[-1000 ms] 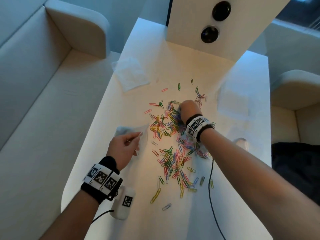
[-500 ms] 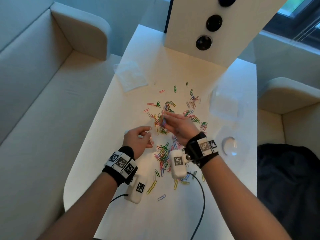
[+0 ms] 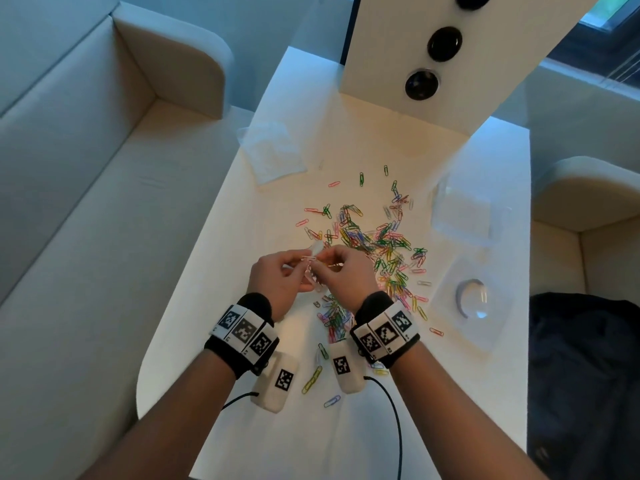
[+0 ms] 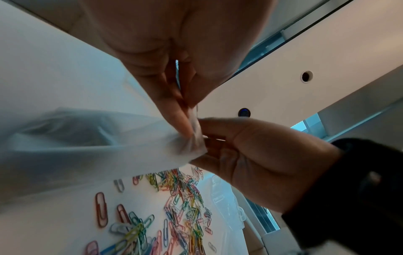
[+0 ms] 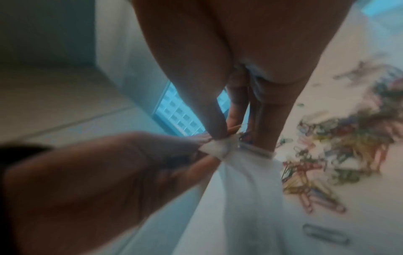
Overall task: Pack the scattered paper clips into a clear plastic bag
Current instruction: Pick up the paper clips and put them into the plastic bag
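Several coloured paper clips (image 3: 381, 244) lie scattered over the middle of the white table (image 3: 242, 209); they also show as paper clips (image 4: 181, 207) below my left palm and blurred paper clips (image 5: 338, 155) at the right. My hands meet above the near part of the pile. My left hand (image 3: 301, 268) pinches the top corner of the clear plastic bag (image 4: 87, 146), which hangs down as the bag (image 5: 240, 181). My right hand (image 3: 325, 268) pinches a few clips at the bag's mouth, its fingertips (image 5: 218, 131) against the bag's rim. The bag's inside is not visible.
A crumpled clear bag (image 3: 273, 150) lies at the table's far left. A clear plastic box (image 3: 464, 213) and a round clear lid (image 3: 472, 299) sit at the right. A white upright panel (image 3: 433, 46) stands at the back. Pale sofas flank the table; a dark garment (image 3: 588, 375) lies at the right.
My right hand left the far part of the pile with clips and came back to the bag. My left hand lifted the bag off the table; both hands now meet at its mouth.
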Tool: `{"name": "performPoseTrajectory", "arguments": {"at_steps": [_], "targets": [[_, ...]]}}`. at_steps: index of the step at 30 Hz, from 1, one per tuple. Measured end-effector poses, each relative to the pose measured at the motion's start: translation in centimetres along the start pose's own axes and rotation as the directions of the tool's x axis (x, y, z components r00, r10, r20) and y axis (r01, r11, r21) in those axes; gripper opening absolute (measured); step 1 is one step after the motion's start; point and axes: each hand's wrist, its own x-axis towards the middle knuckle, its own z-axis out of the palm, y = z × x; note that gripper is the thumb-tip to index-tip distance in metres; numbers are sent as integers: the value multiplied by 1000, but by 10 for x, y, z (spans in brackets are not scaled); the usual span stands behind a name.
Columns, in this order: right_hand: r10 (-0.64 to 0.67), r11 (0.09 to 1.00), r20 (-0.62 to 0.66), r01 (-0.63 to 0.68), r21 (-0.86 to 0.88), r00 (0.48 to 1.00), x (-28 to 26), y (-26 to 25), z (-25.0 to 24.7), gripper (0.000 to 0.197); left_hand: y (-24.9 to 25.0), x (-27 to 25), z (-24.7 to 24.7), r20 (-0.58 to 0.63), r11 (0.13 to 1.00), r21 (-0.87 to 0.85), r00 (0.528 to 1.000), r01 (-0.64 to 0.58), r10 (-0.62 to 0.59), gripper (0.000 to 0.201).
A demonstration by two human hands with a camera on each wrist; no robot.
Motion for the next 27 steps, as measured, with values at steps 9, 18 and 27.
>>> {"name": "performPoseTrajectory", "arguments": {"at_steps": [9,18,27], "targets": [[-54,814,536,348,-465,842,20,-30,-16,27,8,3,-17,17,980,151,992,-129,128,24],[-57,640,290,258,-723,955,184,-18,-48,50,8,22,-53,-13,993,119,1000,-16,18,27],[32,356,404,367,-859,914,255,3,1,60,2,34,-46,9,996,88,1000,25,-26,26]]}}
